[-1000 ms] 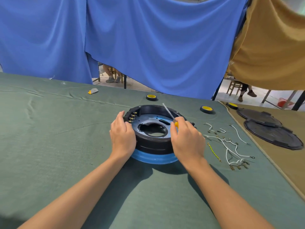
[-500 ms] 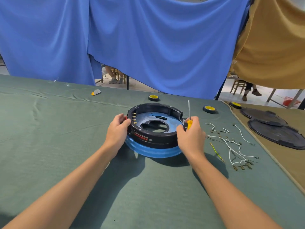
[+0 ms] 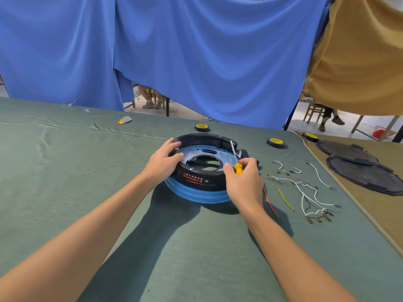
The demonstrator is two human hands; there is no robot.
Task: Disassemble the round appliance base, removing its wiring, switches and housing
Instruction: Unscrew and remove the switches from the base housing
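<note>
- Green cloth-covered table (image 3: 65, 192), blue drapes behind.
- Round black-and-blue appliance base (image 3: 200, 171) lies flat mid-table, open side up.
- Left hand (image 3: 162, 163) curls over its left rim.
- Right hand (image 3: 244, 182) pinches a yellow-handled screwdriver (image 3: 236, 162), shaft tilted up-left.
- Loose white wires (image 3: 305, 188) lie to the right.

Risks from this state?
1. The screwdriver is pinched in the right hand with its tip over the round appliance base; a slip could jab the left hand on the rim.
2. The loose wires beside the right wrist could snag.
</note>
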